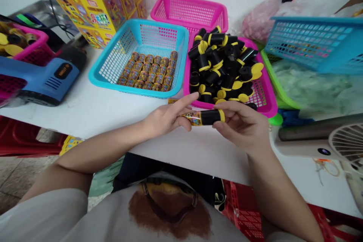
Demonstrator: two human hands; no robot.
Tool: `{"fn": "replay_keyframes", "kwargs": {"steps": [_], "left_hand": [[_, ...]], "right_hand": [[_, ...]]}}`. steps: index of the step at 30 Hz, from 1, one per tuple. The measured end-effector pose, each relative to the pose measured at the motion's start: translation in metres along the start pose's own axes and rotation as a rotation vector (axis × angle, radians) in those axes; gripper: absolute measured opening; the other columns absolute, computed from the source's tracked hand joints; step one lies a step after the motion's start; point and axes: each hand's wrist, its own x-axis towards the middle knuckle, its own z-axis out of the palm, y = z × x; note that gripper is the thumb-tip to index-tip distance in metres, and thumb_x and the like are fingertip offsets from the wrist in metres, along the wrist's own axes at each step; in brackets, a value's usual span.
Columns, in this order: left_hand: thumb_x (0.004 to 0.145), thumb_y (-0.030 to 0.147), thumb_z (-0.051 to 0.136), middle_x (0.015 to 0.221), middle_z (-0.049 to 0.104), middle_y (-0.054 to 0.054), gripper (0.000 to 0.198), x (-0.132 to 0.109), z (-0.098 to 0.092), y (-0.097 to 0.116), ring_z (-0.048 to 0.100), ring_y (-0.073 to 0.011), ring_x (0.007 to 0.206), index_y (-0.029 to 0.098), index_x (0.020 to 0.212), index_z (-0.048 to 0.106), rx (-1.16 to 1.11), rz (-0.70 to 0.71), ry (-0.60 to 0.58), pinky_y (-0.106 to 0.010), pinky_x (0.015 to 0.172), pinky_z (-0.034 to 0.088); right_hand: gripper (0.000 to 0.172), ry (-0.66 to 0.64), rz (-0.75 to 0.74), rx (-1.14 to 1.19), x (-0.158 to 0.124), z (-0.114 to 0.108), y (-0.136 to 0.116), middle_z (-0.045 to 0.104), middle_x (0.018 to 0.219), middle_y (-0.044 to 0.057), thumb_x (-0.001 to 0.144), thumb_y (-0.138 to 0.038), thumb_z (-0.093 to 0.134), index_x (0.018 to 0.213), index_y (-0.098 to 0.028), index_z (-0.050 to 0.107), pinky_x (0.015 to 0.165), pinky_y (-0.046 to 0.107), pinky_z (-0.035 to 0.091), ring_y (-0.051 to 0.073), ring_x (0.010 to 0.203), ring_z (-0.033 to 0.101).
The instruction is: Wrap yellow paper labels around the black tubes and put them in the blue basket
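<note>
In front of me, above the white table, a black plastic canister [209, 117] with yellow end rims lies sideways between my hands. A shiny colourful printed sleeve [195, 118] meets its left end; I cannot tell how far it goes around the canister. My left hand [164, 121] pinches the sleeve between thumb and fingers, with its index finger stretched out above. The thumb and fingers of my right hand [246, 124] grip the canister's yellow end. Just beyond, a pink basket [270, 102] is heaped with similar black canisters with yellow lids. Left of it, a blue basket [109, 66] holds rows of printed canisters.
A blue heat gun [56, 77] lies at the left beside another pink basket [38, 43]. Yellow printed boxes [93, 3] are stacked at the back left. To the right are a blue basket [314, 45], a green basket [280, 90] with plastic bags and a fan [346, 140].
</note>
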Motion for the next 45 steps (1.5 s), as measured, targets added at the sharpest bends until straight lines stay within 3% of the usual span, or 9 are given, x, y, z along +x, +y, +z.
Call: {"fn": "replay_keyframes", "kwargs": {"steps": [3,8,14,18,22,27,32,38,45], "left_hand": [[0.092,0.054,0.077,0.103,0.082,-0.007,0.081,0.003,0.001,0.010,0.081,-0.0287,0.103,0.030,0.161,0.041,-0.049,-0.103,-0.009,-0.043,0.098,0.064],[0.087,0.036,0.085,0.103,0.082,-0.007,0.106,0.008,0.005,0.021,0.082,-0.0228,0.093,0.033,0.169,0.018,-0.331,-0.242,-0.072,-0.034,0.087,0.067],[0.080,0.034,0.091,0.111,0.082,-0.007,0.102,0.006,0.013,0.023,0.081,-0.0258,0.104,0.034,0.164,0.031,-0.296,-0.301,0.055,-0.039,0.095,0.066],[0.080,0.033,0.091,0.111,0.082,-0.006,0.107,0.006,0.018,0.024,0.081,-0.0229,0.103,0.033,0.163,0.024,-0.302,-0.281,0.179,-0.038,0.098,0.063],[0.073,0.034,0.096,0.101,0.080,0.000,0.108,0.011,0.021,0.022,0.079,-0.0173,0.090,0.033,0.155,0.026,-0.454,-0.345,0.258,-0.028,0.083,0.062],[0.075,0.031,0.093,0.095,0.071,0.005,0.085,0.013,0.033,0.017,0.074,-0.0118,0.077,0.031,0.137,0.034,-0.726,-0.383,0.106,-0.024,0.072,0.058],[0.092,0.021,0.069,0.086,0.057,0.008,0.055,0.011,0.040,0.019,0.065,-0.0077,0.064,0.029,0.127,0.027,-0.749,-0.338,-0.121,-0.020,0.058,0.052],[0.081,0.013,0.068,0.084,0.045,0.008,0.067,0.008,0.036,0.021,0.051,-0.0058,0.057,0.027,0.131,0.025,-0.383,-0.310,0.038,-0.020,0.050,0.041],[0.083,0.022,0.067,0.071,0.040,0.011,0.066,0.010,0.037,0.020,0.047,-0.0098,0.056,0.027,0.133,0.023,-0.313,-0.254,0.063,-0.022,0.050,0.035]], "right_hand": [[0.037,-0.036,-0.005,-0.059,0.000,-0.003,0.003,0.076,0.098,0.001,0.080,-0.018,0.086,0.114,-0.033,0.079,0.064,0.028,0.063,0.013,0.074,0.068],[0.040,-0.116,0.085,-0.035,-0.002,-0.003,0.007,0.080,0.104,0.002,0.077,-0.029,0.092,0.114,-0.032,0.077,0.081,0.037,0.068,0.019,0.092,0.076],[0.035,0.049,0.165,-0.034,-0.008,0.018,0.015,0.075,0.081,-0.002,0.075,-0.046,0.094,0.095,-0.028,0.072,0.062,0.031,0.062,0.016,0.069,0.070],[0.027,0.143,-0.116,-0.351,-0.014,0.022,0.016,0.077,0.103,0.005,0.089,-0.045,0.083,0.109,-0.030,0.073,0.079,0.040,0.065,0.022,0.089,0.074],[0.057,0.030,-0.470,-0.705,-0.013,0.023,0.017,0.073,0.126,0.009,0.082,-0.039,0.088,0.133,-0.035,0.063,0.099,0.055,0.063,0.032,0.116,0.071],[0.070,0.077,-0.569,-0.770,-0.011,0.033,0.020,0.068,0.117,0.007,0.085,-0.018,0.075,0.147,-0.038,0.051,0.100,0.058,0.062,0.031,0.110,0.070],[0.070,0.000,-0.604,-0.733,-0.015,0.040,0.020,0.064,0.118,0.010,0.092,-0.023,0.072,0.155,-0.034,0.043,0.102,0.051,0.064,0.030,0.120,0.067],[0.046,0.061,-0.727,-0.917,-0.018,0.049,0.028,0.061,0.115,0.015,0.099,-0.020,0.063,0.144,-0.011,0.053,0.098,0.048,0.063,0.029,0.114,0.063],[0.035,0.024,-0.733,-0.903,-0.014,0.050,0.033,0.062,0.115,0.010,0.099,-0.019,0.055,0.135,-0.023,0.055,0.095,0.050,0.061,0.027,0.113,0.064]]}}
